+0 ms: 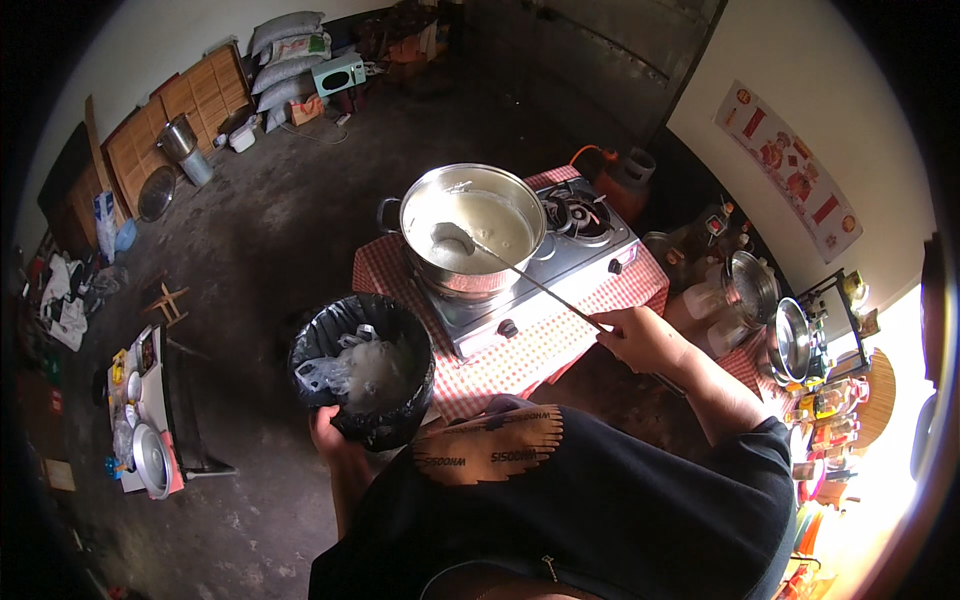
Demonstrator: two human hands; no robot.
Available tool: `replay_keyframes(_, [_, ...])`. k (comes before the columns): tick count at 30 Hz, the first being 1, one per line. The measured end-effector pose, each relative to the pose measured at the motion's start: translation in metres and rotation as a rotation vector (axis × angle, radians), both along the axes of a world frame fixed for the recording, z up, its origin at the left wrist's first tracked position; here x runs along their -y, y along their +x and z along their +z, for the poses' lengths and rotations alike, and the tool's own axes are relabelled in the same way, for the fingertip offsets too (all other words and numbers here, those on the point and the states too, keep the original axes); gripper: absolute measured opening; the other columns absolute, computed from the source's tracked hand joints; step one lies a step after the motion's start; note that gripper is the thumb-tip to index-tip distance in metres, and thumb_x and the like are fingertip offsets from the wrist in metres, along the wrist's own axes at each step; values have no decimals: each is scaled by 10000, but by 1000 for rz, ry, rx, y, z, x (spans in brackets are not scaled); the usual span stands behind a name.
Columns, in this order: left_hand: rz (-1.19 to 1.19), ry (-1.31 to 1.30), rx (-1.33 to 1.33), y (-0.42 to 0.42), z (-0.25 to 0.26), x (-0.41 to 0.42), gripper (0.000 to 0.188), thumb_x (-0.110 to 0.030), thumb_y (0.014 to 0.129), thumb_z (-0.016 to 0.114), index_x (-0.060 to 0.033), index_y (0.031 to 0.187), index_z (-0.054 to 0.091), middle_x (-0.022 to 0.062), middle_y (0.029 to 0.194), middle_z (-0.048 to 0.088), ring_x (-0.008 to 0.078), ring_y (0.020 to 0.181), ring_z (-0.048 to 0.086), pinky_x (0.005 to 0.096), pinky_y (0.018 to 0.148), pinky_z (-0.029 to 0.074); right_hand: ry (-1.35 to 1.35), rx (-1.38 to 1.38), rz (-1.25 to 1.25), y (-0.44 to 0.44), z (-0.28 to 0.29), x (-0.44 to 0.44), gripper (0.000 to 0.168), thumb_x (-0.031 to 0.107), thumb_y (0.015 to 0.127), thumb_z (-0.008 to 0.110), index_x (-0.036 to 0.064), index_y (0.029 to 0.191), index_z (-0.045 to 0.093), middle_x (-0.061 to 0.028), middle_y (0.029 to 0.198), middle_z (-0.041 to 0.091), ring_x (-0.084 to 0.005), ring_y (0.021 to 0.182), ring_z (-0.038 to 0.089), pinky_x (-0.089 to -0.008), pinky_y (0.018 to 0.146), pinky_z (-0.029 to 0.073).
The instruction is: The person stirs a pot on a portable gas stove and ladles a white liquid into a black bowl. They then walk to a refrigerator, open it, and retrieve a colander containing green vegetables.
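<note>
My right hand (639, 339) grips the long handle of a metal ladle (454, 237), whose bowl rests in the whitish liquid of a large stainless steel pot (474, 283). That pot stands on the left burner of a two-burner gas stove (536, 296). With my left hand (330, 431) I hold a bin lined with a black plastic bag (315, 322) by its near side, left of the stove. Crumpled clear plastic bags (341, 373) lie inside it. The fingers under the bin are partly hidden.
A red-checked cloth (487, 382) covers the stove's table. Behind its right end stands an orange gas cylinder (624, 184). Steel basins (789, 337) and bottles crowd the right side. A low table (161, 397) with a lidded pot is at left; a small wooden stool (169, 301) stands near it.
</note>
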State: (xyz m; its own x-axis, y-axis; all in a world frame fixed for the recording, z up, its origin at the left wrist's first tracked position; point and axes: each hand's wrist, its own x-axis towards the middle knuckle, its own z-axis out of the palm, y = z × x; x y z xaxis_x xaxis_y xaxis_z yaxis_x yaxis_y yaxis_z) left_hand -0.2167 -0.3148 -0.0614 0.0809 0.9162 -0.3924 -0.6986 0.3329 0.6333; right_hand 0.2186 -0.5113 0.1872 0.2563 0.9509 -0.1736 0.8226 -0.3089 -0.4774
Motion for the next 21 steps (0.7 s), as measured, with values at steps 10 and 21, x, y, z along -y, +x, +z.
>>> replay_keyframes(10, [-21,-42,-1,11,23,11,401,-98,683,535,24,1054,625,113,1019,643,278,926,639,393,828,533,52,-7,105,0,15,9,339,169,910,598,80,1237,615,-158,780,699,-190,614,673,-327,570,526])
replay_keyframes(21, [-98,-40,-30,13,16,15,451,-219,756,493,42,1107,600,144,1093,637,299,1002,624,406,897,498,-187,-226,23,9,36,7,348,141,949,556,99,1292,596,-26,644,578,-95,508,553,-247,449,462])
